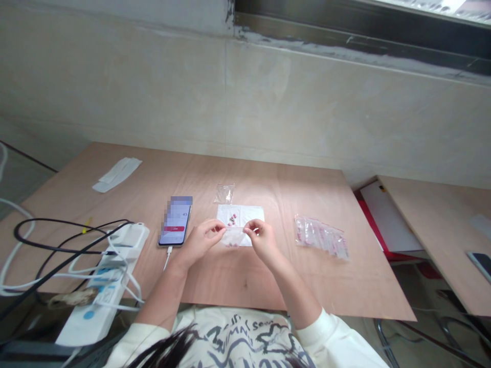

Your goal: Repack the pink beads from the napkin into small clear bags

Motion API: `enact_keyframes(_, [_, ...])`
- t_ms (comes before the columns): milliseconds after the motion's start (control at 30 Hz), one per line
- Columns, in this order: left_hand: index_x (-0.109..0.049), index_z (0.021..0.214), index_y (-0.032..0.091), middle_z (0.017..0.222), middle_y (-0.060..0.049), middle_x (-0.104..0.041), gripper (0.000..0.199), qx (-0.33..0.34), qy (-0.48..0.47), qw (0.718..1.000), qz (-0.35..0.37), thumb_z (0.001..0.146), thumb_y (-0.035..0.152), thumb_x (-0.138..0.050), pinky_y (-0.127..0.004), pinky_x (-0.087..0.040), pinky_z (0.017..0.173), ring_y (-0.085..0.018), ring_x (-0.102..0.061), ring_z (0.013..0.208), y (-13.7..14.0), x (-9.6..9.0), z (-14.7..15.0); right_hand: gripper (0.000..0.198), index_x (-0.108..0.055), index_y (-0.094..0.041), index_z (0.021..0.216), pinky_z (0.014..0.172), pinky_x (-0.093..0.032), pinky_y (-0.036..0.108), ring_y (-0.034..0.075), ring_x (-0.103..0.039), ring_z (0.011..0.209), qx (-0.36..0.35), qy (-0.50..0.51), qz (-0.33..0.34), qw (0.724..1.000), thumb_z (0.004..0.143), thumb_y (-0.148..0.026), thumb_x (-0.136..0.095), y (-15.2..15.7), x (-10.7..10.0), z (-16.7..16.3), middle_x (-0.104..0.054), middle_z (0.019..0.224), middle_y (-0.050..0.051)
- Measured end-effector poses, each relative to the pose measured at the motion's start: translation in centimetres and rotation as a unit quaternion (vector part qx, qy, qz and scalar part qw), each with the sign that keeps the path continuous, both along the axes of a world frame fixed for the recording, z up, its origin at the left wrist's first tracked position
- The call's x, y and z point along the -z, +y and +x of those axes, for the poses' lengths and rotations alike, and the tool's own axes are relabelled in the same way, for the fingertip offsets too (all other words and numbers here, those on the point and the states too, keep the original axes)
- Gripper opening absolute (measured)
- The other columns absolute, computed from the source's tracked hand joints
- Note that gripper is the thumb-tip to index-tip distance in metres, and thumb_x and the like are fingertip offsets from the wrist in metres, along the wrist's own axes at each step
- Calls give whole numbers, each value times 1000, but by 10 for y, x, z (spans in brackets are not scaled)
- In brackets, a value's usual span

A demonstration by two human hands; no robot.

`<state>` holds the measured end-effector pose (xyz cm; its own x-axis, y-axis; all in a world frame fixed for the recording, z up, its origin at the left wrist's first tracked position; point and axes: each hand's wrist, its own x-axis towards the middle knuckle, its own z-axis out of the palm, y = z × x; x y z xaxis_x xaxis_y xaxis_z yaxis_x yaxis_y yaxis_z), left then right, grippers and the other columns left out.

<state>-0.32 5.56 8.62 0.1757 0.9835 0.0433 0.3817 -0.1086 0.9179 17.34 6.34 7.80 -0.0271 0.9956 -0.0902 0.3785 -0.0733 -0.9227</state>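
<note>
My left hand (pixel 207 236) and my right hand (pixel 260 236) each pinch a top corner of a small clear zip bag (pixel 234 235). A few pinkish pieces show at the bag's bottom. Under it lies a white sheet (pixel 251 212), and several small red and dark pieces (pixel 232 220) rest on that sheet just beyond the bag. Farther back, a clear zip bag (pixel 225 193) lies flat. To the right of my right hand, a row of overlapping clear bags (pixel 321 237) holds reddish pieces too small to name.
A lit phone (pixel 176 221) on a white cable lies left of my left hand. The power strip (pixel 109 276), with tangled black and white cables, occupies the table's left front. A folded white paper-like item (pixel 117 174) lies back left. Another table (pixel 441 220) stands at right.
</note>
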Motion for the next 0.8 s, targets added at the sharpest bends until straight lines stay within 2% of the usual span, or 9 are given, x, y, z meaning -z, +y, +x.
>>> enact_keyframes(200, [-61, 72, 18, 75, -1, -59, 10, 8, -8, 1000, -2, 73, 22, -52, -23, -40, 69, -15, -54, 73, 3, -2, 2, 7, -54, -18, 64, 64, -39, 28, 16, -52, 69, -56, 11, 25, 998, 68, -23, -54, 4, -2, -1, -59, 69, 3])
enact_keyframes(367, [-58, 74, 17, 71, 0, -57, 13, 49, -41, 996, -57, 74, 28, -51, -22, -38, 66, -14, -51, 70, 6, -3, 2, 8, -51, -18, 59, 62, -38, 27, 14, -48, 63, -39, 7, 30, 999, 67, -18, -54, 4, -2, -6, -54, 63, 1])
enact_keyframes(467, [-57, 75, 17, 74, -1, -55, 18, 78, -9, 995, -59, 77, 31, -47, -23, -37, 68, -14, -50, 73, 8, -3, 3, 5, -53, -18, 63, 65, -37, 28, 15, -49, 68, -59, -6, 32, 998, 68, -19, -55, 2, -3, -8, -56, 67, 1])
enact_keyframes(567, [-56, 73, 16, 75, -1, -54, 21, 77, 36, 996, -30, 80, 31, -43, -25, -37, 71, -14, -50, 76, 8, -4, 5, 5, -55, -18, 68, 68, -37, 29, 16, -49, 74, -91, 2, 23, 996, 69, -22, -55, 0, -3, -10, -58, 73, 2])
enact_keyframes(800, [-57, 77, 17, 79, -1, -57, 21, 83, 44, 995, -44, 80, 32, -42, -24, -38, 70, -14, -52, 78, -1, -4, 10, 6, -56, -18, 57, 63, -36, 27, 14, -47, 63, -31, 20, -6, 999, 63, -17, -59, -3, -2, -13, -55, 64, 1])
